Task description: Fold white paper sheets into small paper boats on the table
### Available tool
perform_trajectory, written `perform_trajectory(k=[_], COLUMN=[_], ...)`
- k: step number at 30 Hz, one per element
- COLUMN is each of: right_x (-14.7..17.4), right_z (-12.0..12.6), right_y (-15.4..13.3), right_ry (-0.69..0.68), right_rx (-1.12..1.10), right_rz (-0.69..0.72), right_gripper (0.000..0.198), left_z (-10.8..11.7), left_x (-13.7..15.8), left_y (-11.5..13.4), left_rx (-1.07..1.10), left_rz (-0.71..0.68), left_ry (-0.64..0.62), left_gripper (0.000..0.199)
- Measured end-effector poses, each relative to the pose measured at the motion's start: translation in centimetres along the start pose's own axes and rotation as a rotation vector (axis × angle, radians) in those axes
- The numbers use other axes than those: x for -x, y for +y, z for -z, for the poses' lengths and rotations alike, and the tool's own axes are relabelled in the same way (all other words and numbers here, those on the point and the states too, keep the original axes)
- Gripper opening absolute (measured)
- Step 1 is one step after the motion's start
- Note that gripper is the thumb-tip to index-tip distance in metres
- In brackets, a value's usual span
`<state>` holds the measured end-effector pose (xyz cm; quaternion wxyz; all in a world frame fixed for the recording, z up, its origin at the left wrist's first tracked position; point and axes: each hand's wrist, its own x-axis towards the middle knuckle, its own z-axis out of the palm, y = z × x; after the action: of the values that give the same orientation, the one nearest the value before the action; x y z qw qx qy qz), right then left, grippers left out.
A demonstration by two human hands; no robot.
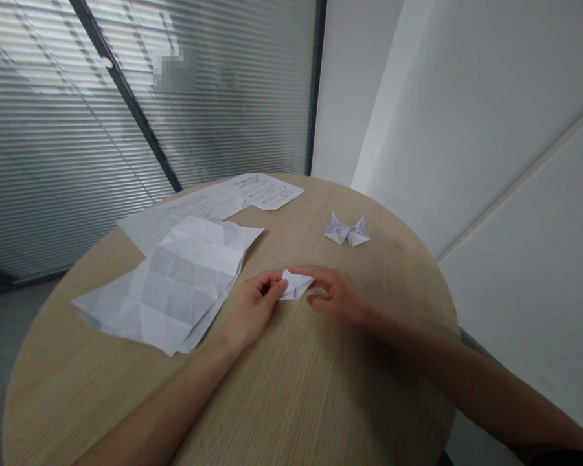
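While left hand (256, 303) pinches folded paper (297, 285) | right hand (339, 296) half-open, index fingertip at its top edge | pointed paper shapes (347, 232) beyond, on worktop (272, 401)

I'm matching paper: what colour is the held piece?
The held piece is white, as the head view shows.

Sheets (179, 278) lie on the table (272, 395), left of the folded paper (296, 288); two paper shapes (355, 234), behind it rightward.
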<state>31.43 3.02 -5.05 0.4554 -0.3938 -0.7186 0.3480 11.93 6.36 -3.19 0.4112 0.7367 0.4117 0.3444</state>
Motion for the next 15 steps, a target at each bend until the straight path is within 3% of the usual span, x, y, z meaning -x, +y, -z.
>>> perform_trajectory(k=[3,9,15], right_x=[0.1,0.2,0.3], right_z=[-1.1,-1.8,-2.0], right_y=[0.3,0.5,-1.1], right_ry=[0.106,0.277,0.282], right_rx=[0.002,0.138,0.322], right_rz=[-0.07,-0.128,-0.145], right_gripper=[0.046,0.05,0.048], left_z=[-0.2,-0.6,-1.0], left_x=[0.5,1.6,1.6], left_y=[0.6,1.4,0.5], left_rx=[-0.059,-0.51,-0.727], left_rz=[-0.051,-0.238,-0.311], left_ry=[0.006,-0.048,0.057], left_gripper=[0.027,0.034,0.025])
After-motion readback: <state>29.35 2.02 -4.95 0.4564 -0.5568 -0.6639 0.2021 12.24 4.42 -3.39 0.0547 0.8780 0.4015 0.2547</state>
